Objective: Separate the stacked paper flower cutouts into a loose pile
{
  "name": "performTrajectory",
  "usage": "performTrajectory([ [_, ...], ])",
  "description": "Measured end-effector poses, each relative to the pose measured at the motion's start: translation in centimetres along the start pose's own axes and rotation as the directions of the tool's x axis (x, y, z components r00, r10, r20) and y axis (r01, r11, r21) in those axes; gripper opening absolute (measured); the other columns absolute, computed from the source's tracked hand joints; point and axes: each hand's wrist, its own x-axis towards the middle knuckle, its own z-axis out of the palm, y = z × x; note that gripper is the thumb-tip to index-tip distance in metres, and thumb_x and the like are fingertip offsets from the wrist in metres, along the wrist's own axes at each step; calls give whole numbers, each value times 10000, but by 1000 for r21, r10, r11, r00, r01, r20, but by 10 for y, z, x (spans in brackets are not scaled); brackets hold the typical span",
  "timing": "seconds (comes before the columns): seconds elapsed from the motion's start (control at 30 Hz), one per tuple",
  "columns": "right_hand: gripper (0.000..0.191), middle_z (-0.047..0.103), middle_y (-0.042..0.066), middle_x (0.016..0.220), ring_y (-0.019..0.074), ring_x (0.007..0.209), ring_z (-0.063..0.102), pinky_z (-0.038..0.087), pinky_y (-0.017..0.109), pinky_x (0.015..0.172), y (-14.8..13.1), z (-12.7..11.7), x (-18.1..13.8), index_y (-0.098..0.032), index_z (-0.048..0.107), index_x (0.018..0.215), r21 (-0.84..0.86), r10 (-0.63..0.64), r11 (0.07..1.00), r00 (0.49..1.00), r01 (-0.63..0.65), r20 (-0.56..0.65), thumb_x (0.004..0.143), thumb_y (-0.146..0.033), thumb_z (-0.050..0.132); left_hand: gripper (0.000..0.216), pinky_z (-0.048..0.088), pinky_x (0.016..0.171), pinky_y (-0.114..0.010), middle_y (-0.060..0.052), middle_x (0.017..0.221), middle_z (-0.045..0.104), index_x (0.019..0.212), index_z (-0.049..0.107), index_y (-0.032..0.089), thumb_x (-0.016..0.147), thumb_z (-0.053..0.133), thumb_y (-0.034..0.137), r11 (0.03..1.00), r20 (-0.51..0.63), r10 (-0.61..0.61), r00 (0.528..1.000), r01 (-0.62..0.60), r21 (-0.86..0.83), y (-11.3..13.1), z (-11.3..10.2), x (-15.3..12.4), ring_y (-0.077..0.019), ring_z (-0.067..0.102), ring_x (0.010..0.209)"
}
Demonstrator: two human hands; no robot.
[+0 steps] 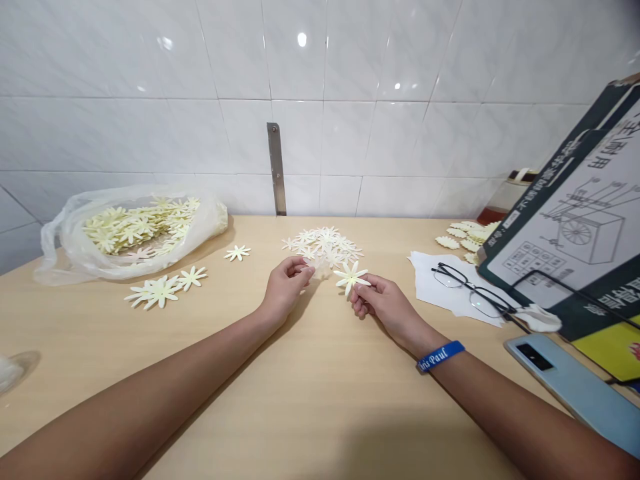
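My right hand (383, 303) pinches a pale yellow flower cutout (351, 277) by its lower petals, its face turned up. My left hand (289, 287) is closed to its left, thumb and forefinger pressed together. A blurred, whitish, see-through shape (324, 264) shows at the left fingertips; what it is I cannot make out. Just behind both hands lies a heap of whiter flower cutouts (327, 239). A single yellow flower (237, 253) rests left of that heap, and several more yellow flowers (161, 291) overlap farther left.
An open plastic bag (215, 220) full of yellow flowers lies at the back left. A metal ruler (277, 170) leans against the tiled wall. At the right are glasses (470, 287) on white paper (425, 277), scalloped yellow pieces (467, 233), a phone (575, 387) and a large box (575, 227).
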Motion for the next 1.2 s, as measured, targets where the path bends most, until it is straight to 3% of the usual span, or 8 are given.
performTrajectory([
  [0.1,249,600,19,646,110,546,533,437,255,521,-1,0,-1,-174,596,662,4,5,1000,1000,-5,19,764,-394,652,236,492,680,-260,-7,721,630,852,641,158,740,656,365,995,26,26,999,-28,94,1,-1,0,-133,602,701],
  [0.2,263,605,22,648,115,567,541,448,259,537,0,0,-1,-173,609,674,19,4,1000,999,-5,43,761,-415,666,266,517,703,-291,-21,711,661,961,625,163,763,632,340,996,-6,10,1000,-10,87,0,-4,5,-163,652,730],
  [0.33,308,604,21,653,109,549,533,449,264,537,1,0,0,-168,610,677,34,-5,999,997,2,72,762,-458,671,471,528,852,-371,-116,1039,702,1217,520,192,773,642,290,998,-54,-11,998,15,63,-4,-13,17,-223,669,994],
  [0.43,330,599,14,662,108,542,533,453,265,525,2,0,0,-169,603,678,65,1,998,997,-6,78,744,-481,688,502,461,991,-405,-134,1361,542,1271,515,238,787,641,288,961,-122,140,983,-105,255,-5,-19,20,-260,516,1260],
  [0.5,339,593,11,654,107,537,532,450,261,515,3,0,-1,-168,600,675,73,-1,997,996,-6,86,744,-487,689,418,415,1046,-412,-104,1422,483,1236,557,243,825,602,306,899,-85,285,955,-236,369,-2,-18,15,-261,426,1336],
  [0.67,348,586,9,626,102,518,513,428,251,490,2,1,-2,-165,598,663,57,-17,998,993,11,119,777,-486,666,266,520,869,-331,-87,1162,641,1108,621,217,928,462,333,829,219,397,891,-451,331,9,-6,-10,-193,624,1031],
  [0.87,365,569,-6,572,94,472,488,395,241,457,2,2,-3,-165,585,631,41,-18,999,988,12,156,779,-488,666,201,448,1003,-370,-88,1178,617,1044,690,240,885,568,247,668,464,521,717,-680,301,8,2,-20,-208,556,1145],
  [1.2,357,546,-25,522,89,443,467,354,231,434,5,3,-4,-171,572,637,46,-2,999,976,-8,220,778,-480,683,130,504,786,-309,-56,913,693,901,744,236,841,628,233,739,489,407,771,-593,320,9,4,-22,-177,633,860],
])
